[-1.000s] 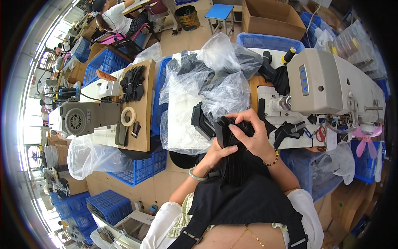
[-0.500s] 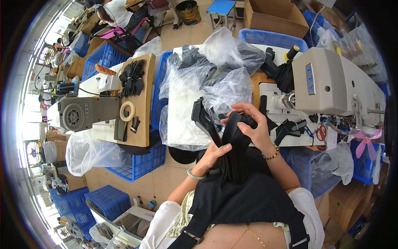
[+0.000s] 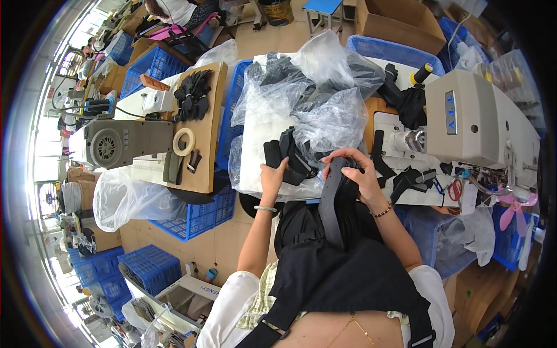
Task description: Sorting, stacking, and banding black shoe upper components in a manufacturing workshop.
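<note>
My right hand is wrapped round the upper end of a thick bundle of long black strips, which hangs down over my dark apron. A flat, dark grey face of the bundle with small marks along it shows toward the left. To its left, my left hand pinches the lower end of a black strap piece at the table's near edge. More black strap pieces lie against that one, partly under clear plastic. The fingertips of my left hand are partly hidden behind the strap.
Clear plastic bags with dark pieces inside cover much of the white table. A sewing machine stands at the right, near red-handled scissors and black cut pieces. Another machine and a brown board are on the left.
My left hand has left the bundle and moved left to the strap on the table. That strap now lies farther left. My right hand still holds the bundle, its grey face now showing.
</note>
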A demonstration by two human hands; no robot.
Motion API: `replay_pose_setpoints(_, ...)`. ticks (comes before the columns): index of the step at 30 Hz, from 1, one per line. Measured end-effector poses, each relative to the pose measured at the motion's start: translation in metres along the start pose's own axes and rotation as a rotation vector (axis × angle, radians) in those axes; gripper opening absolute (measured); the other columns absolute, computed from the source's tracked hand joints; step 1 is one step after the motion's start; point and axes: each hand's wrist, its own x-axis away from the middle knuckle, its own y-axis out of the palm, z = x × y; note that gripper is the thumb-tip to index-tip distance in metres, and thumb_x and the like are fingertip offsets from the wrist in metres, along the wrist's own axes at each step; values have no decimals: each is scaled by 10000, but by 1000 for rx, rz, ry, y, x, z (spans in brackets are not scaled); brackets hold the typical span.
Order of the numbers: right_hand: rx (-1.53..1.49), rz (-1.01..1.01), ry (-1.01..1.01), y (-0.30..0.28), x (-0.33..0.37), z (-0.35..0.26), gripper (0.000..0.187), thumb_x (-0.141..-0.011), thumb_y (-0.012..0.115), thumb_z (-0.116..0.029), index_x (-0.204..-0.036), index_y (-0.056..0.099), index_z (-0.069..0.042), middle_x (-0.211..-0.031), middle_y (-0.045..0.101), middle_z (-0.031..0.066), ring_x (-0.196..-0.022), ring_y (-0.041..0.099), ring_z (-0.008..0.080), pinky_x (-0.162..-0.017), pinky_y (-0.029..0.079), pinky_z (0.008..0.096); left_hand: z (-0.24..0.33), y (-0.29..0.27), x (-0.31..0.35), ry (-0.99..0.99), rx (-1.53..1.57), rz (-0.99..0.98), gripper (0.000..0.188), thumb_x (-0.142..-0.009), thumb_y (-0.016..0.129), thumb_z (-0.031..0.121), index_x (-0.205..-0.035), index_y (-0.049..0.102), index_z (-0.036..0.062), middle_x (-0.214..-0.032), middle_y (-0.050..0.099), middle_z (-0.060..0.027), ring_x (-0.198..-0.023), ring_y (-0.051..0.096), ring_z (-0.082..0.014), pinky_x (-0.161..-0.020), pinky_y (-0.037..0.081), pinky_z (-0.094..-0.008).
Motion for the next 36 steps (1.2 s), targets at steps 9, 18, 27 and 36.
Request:
replay_pose_setpoints(9,95,66,-18,-6,2,0,321,-801,516,-15,-1111,569,44,-1023,624,111,-873,618,150,-827,489,284,99,-80,58,262,645,-715,486,-876,612,246,-1239,453,-35,-1167,534,-123,-1086,516,-197,-904,419,-326)
replay_pose_setpoints(18,629,517,-151,-23,23,1,255,-846,618,-170,-1036,613,1,-984,647,80,-921,607,133,-801,474,273,121,-52,93,-188,948,-1439,532,-726,733,106,-1166,458,-9,-970,592,-140,-883,626,-235,-832,490,-374)
replay_pose_setpoints(27,1636,1047,114,-192,66,63,248,-821,624,-304,-815,593,-58,-870,601,108,-806,596,298,-701,482,401,119,-43,102,-125,1211,-1371,685,-684,752,234,-1235,394,37,-890,548,-104,-858,602,-276,-776,495,-388)
replay_pose_setpoints(36,1598,672,37,-190,68,31,113,-727,626,-69,-749,540,0,-791,583,134,-743,567,313,-690,468,381,101,-32,100,-177,1568,-1438,823,-711,742,293,-1364,290,79,-961,500,-84,-867,515,-205,-853,423,-370)
